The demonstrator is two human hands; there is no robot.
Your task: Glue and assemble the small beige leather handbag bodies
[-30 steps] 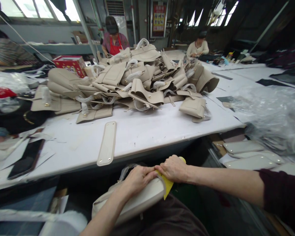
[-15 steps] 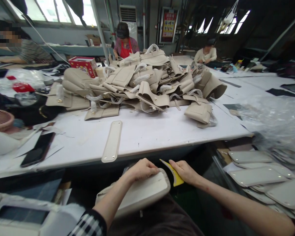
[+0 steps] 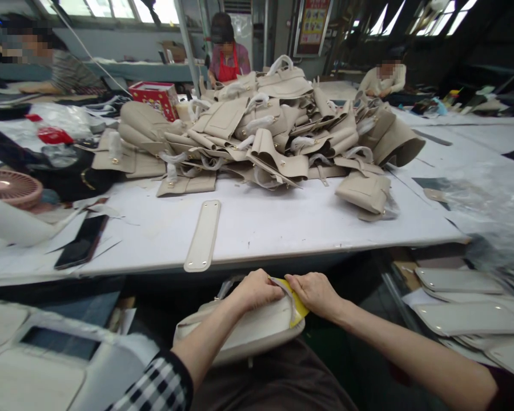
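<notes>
On lap: beige bag panel (image 3: pixel 248 328), rounded corners, probably stitched.

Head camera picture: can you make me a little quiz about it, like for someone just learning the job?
1. True or false: the left hand lies on the pale bag in the person's lap.
2. What colour is the flat piece under the fingers of the right hand? A red, B yellow, C blue.
3. Which lies nearer the front edge of the table: the long beige strip or the pile of bag parts?

Key: 1 true; 2 B; 3 the long beige strip.
</notes>
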